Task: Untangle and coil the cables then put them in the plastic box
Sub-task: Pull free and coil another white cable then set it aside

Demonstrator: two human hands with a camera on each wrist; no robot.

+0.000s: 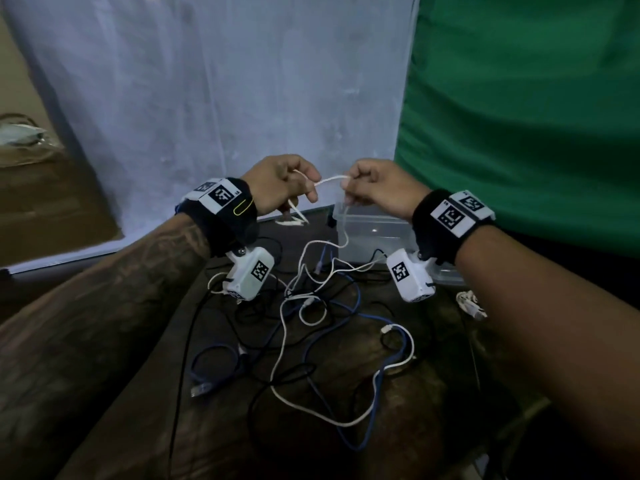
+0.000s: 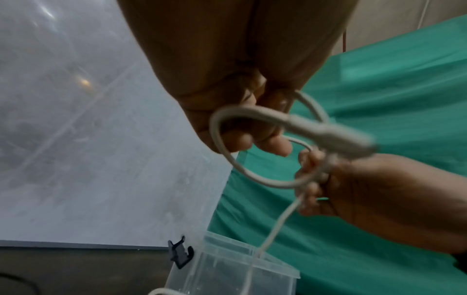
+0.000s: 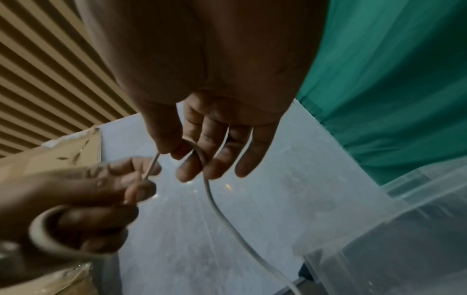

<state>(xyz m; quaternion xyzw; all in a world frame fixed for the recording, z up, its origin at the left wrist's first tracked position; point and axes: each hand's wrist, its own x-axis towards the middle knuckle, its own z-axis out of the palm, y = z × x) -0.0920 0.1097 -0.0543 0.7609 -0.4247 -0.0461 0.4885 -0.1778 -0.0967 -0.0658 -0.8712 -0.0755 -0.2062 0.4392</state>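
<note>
Both hands are raised above a dark wooden table (image 1: 346,455), joined by a short span of white cable (image 1: 329,180). My left hand (image 1: 277,187) grips a small loop of that cable (image 2: 227,155), whose plug end (image 2: 338,137) sticks out past the fingers. My right hand (image 1: 374,188) pinches the same cable (image 3: 215,203) between thumb and forefinger, and the cable hangs from it down to the table. A tangle of white, blue (image 1: 346,427) and black cables lies on the table below. The clear plastic box (image 1: 377,237) stands open behind the right hand.
A translucent white sheet (image 1: 225,98) hangs behind the table and a green cloth (image 1: 519,116) to its right. A black clip (image 2: 180,253) sits on the box's corner. Another white cable bundle (image 1: 471,303) lies by the table's right edge. Cardboard (image 1: 41,188) sits at far left.
</note>
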